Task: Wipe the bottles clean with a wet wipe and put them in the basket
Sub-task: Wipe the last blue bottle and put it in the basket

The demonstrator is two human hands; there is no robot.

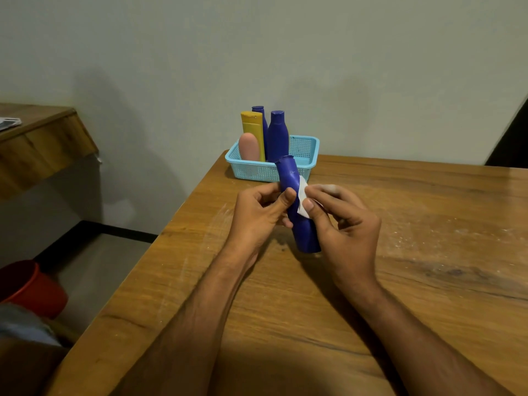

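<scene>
Above the middle of the wooden desk (400, 281), the left hand (257, 215) holds a blue bottle (300, 212) tilted, its cap end leaning away toward the desk's far edge and its base nearer the person. The grip of this hand is closed round the bottle's middle, thumb laid across the front and fingers curled behind. The right hand (343, 224) pinches a white wet wipe (303, 198) between thumb and forefinger and presses it against the bottle's right side, just beside the left thumb (the remaining fingers of this hand are loosely curled).

At the far left corner of the desk stands a light blue basket (305, 155), close to the wall. Inside it, crowded toward its left end, four bottles stand upright: a yellow bottle (253, 130), a pink bottle (249, 147) in front of it, a dark blue bottle (277, 135) to their right, and another blue bottle (259, 111) at the back, mostly hidden. The held bottle's cap overlaps the basket's near wall in this view; whether they touch I cannot tell.

Pale smears mark the desk surface on both sides of the hands.
</scene>
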